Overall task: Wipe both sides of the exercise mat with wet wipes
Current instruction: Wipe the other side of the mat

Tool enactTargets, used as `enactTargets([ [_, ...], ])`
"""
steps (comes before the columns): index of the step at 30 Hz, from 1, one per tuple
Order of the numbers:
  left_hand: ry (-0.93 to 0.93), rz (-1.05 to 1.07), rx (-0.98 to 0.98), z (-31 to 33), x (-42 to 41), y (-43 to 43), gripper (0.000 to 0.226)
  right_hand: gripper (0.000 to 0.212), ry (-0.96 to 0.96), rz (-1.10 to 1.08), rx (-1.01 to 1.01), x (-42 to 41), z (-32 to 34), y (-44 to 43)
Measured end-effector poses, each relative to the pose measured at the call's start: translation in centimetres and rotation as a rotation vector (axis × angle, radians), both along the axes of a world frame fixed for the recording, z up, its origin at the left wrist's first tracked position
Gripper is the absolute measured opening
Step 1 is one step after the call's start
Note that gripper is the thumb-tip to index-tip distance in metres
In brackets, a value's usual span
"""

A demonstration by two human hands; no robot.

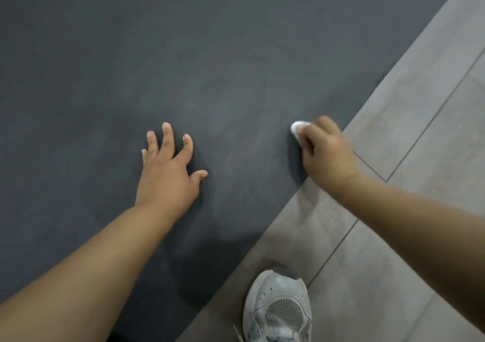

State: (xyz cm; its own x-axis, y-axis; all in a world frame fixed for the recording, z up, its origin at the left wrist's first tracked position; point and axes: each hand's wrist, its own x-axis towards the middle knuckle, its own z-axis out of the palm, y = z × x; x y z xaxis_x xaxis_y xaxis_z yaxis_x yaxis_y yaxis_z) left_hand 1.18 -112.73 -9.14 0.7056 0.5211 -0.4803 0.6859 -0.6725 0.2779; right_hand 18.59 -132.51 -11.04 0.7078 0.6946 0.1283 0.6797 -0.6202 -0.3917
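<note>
We judged that the wiping of the upper face of the exercise mat (131, 53) was in hand. Our right hand (325, 150) gripped a crumpled wet wipe (298, 129) in curled fingers, on the mat just inside its edge. The floor tiles (420, 158) lay on the wrist side. Our left hand (168, 168) lay flat with fingers spread wide. Next, the wipe probably needed to sweep beyond the fingertips. The visible edge ran diagonally to the upper right. The ends were unseen, so the long axis probably followed this edge.
</note>
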Motion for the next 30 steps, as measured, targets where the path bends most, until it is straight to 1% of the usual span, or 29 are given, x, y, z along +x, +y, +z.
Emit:
enactTargets([
  [2, -0.015, -0.005, 0.012, -0.1, -0.1, 0.0, 0.069, 0.023, 0.081, 0.298, -0.074, -4.5, 0.3, -1.1],
  [3, -0.019, -0.008, 0.018, -0.1, -0.2, 0.1, 0.069, 0.03, 0.096, 0.431, -0.137, -5.2, 0.8, -1.5],
  [4, -0.021, -0.011, 0.024, -0.2, -0.2, 0.0, 0.069, 0.033, 0.071, 0.54, -0.191, -4.5, 0.8, -1.8],
  [5, -0.021, -0.013, 0.032, -0.2, -0.2, 0.0, 0.069, 0.029, 0.039, 0.57, -0.232, -2.9, 0.7, -1.8],
  [6, -0.021, -0.014, 0.039, -0.2, -0.2, 0.0, 0.069, 0.021, 0.01, 0.491, -0.252, -0.7, 0.7, -1.5],
  [7, -0.019, -0.012, 0.044, -0.2, -0.1, 0.0, 0.069, 0.013, -0.032, 0.341, -0.221, 1.9, 0.5, -1.2],
  [8, -0.016, -0.01, 0.048, -0.1, -0.1, 0.0, 0.069, 0.009, -0.082, 0.132, -0.155, 4.6, 0.4, -1.1],
  [9, -0.012, -0.011, 0.054, 0.1, -0.1, -0.1, 0.069, 0.017, -0.104, -0.077, -0.126, 7.1, 0.4, -1.2],
  [10, -0.01, -0.01, 0.06, 0.3, 0.0, -0.1, 0.069, 0.024, -0.072, -0.254, -0.15, 9.0, 0.2, -1.4],
  [11, -0.01, -0.004, 0.066, 0.4, 0.1, -0.2, 0.069, 0.026, -0.029, -0.386, -0.178, 9.8, 0.0, -1.4],
  [12, -0.012, 0.006, 0.07, 0.7, 0.2, -0.2, 0.069, 0.024, -0.009, -0.437, -0.175, 9.5, -0.2, -1.1],
  [13, -0.018, 0.022, 0.071, 0.9, 0.3, -0.1, 0.069, 0.021, -0.017, -0.405, -0.128, 8.4, -0.2, -0.5],
  [14, -0.033, 0.043, 0.071, 1.2, 0.5, 0.0, 0.067, 0.016, -0.016, -0.297, -0.057, 6.5, -0.1, 0.1],
  [15, -0.051, 0.07, 0.068, 1.5, 0.7, 0.3, 0.065, 0.012, -0.019, -0.114, -0.011, 4.1, 0.1, 0.5],
  [16, -0.065, 0.096, 0.061, 1.8, 1.0, 0.6, 0.061, 0.011, 0.014, 0.11, -0.027, 1.8, 0.2, 0.6],
  [17, -0.07, 0.114, 0.053, 2.1, 1.2, 1.0, 0.059, 0.015, 0.055, 0.324, -0.089, 0.1, 0.3, 0.5],
  [18, -0.069, 0.117, 0.05, 2.2, 1.5, 1.4, 0.057, 0.019, 0.069, 0.487, -0.163, -0.5, 0.5, 0.5],
  [19, -0.061, 0.11, 0.053, 2.3, 1.7, 1.8, 0.056, 0.022, 0.045, 0.566, -0.212, 0.3, 0.7, 0.8],
  [20, -0.054, 0.099, 0.06, 2.4, 1.8, 2.2, 0.057, 0.021, 0.002, 0.539, -0.241, 2.1, 0.6, 1.3],
  [21, -0.052, 0.087, 0.072, 2.4, 1.9, 2.5, 0.059, 0.019, -0.051, 0.406, -0.231, 4.2, 0.5, 2.0],
  [22, -0.055, 0.077, 0.086, 2.5, 2.1, 2.9, 0.062, 0.016, -0.081, 0.213, -0.194, 6.6, 0.1, 2.7],
  [23, -0.059, 0.07, 0.099, 2.4, 2.4, 3.2, 0.065, 0.018, -0.091, 0.013, -0.142, 9.2, 0.1, 3.3],
  [24, -0.062, 0.068, 0.107, 2.4, 2.7, 3.5, 0.068, 0.025, -0.079, -0.164, -0.121, 11.4, 0.0, 3.8],
  [25, -0.062, 0.073, 0.109, 2.3, 3.0, 3.9, 0.071, 0.029, -0.057, -0.298, -0.112, 12.8, -0.3, 4.3],
  [26, -0.058, 0.085, 0.106, 2.3, 3.4, 4.3, 0.073, 0.028, -0.047, -0.395, -0.094, 13.1, -0.4, 5.0],
  [27, -0.052, 0.103, 0.099, 2.2, 3.9, 4.8, 0.076, 0.026, -0.063, -0.411, -0.061, 12.4, -0.7, 5.7],
  [28, -0.044, 0.123, 0.091, 2.1, 4.5, 5.5, 0.079, 0.023, -0.056, -0.359, -0.016, 10.8, -0.9, 6.4],
  [29, -0.036, 0.142, 0.085, 2.1, 5.1, 6.3, 0.083, 0.022, -0.028, -0.23, 0.037, 8.5, -0.8, 6.9],
  [30, -0.03, 0.155, 0.083, 2.0, 5.6, 7.2, 0.087, 0.02, 0.003, -0.039, 0.048, 5.9, -0.6, 7.2],
])
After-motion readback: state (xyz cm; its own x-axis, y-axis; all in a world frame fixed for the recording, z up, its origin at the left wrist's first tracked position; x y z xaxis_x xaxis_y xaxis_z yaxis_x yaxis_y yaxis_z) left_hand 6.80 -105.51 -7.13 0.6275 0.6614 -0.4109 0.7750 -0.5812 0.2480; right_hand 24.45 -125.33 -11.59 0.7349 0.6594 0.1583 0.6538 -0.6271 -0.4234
